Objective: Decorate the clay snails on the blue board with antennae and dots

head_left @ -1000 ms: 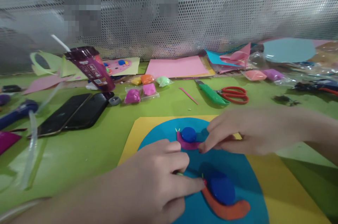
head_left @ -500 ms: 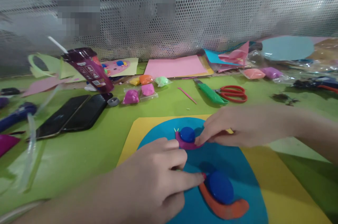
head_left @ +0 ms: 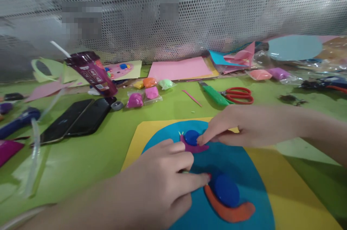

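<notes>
On a yellow sheet (head_left: 287, 183) with a blue paper shape (head_left: 252, 172) lie two snail-like figures. The upper one has a magenta clay body (head_left: 196, 148), two pale feelers and a round blue cap (head_left: 192, 137). My right hand (head_left: 235, 125) grips this figure at the cap's right edge, thumb and forefinger close together. Lower down, an orange clay strip (head_left: 230, 213) curves under a larger blue cap (head_left: 227, 190). My left hand (head_left: 165, 176) has curled fingers, its forefinger reaching to the strip's upper end, where a small red bit (head_left: 208, 177) shows. A greenish bit peeks between its fingers, mostly hidden.
Behind the sheet lie a green cutter (head_left: 215, 94), red-handled scissors (head_left: 238, 95), a pink stick (head_left: 192, 98) and bagged clay (head_left: 135, 100). A black phone (head_left: 89, 118) and a tilted purple cup (head_left: 93, 73) are at left. Perforated metal (head_left: 189, 17) borders the back.
My right fingertips have shifted slightly left and up, from the magenta body's tail end to the cap's edge, uncovering the tail. My left hand has barely moved.
</notes>
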Demonstrator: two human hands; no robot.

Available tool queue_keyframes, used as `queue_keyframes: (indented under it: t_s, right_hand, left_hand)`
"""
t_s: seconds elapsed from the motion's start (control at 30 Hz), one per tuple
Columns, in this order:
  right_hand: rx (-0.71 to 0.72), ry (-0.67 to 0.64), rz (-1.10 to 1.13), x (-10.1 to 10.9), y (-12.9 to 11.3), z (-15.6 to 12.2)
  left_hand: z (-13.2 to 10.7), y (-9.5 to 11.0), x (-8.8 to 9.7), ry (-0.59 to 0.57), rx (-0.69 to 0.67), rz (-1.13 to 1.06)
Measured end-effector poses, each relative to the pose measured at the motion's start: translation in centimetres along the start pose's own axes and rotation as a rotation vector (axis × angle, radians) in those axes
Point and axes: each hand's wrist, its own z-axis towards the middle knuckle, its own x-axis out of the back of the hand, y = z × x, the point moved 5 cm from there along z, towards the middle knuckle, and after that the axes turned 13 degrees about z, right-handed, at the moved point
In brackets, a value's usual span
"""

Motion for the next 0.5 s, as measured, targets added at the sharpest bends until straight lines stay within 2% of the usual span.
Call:
queue_keyframes:
  t_s: [0.1,0.2,0.27,0.33,0.4,0.5]
  right_hand:
    - [0.005,0.077,-0.036,0.5,0.1,0.0]
    - [0.034,0.27,-0.187,1.3,0.5,0.2]
    - [0.063,0.422,-0.321,1.5,1.0,0.4]
    - [0.082,0.507,-0.44,1.3,1.9,0.6]
    - [0.095,0.49,-0.574,0.6,2.9,1.1]
    - [0.034,0.448,-0.748,-0.4,4.7,1.7]
  left_hand:
    - [0.1,0.1,-0.1,-0.024,0.007,0.001]
    - [0.1,0.2,-0.3,-0.057,0.009,-0.004]
    - [0.1,0.2,-0.2,-0.035,0.003,-0.005]
    - [0.0,-0.1,0.0,0.02,0.017,-0.022]
    - [-0.1,-1.0,0.4,0.084,0.079,-0.049]
    - [-0.4,-3.2,0.9,0.177,0.215,-0.031]
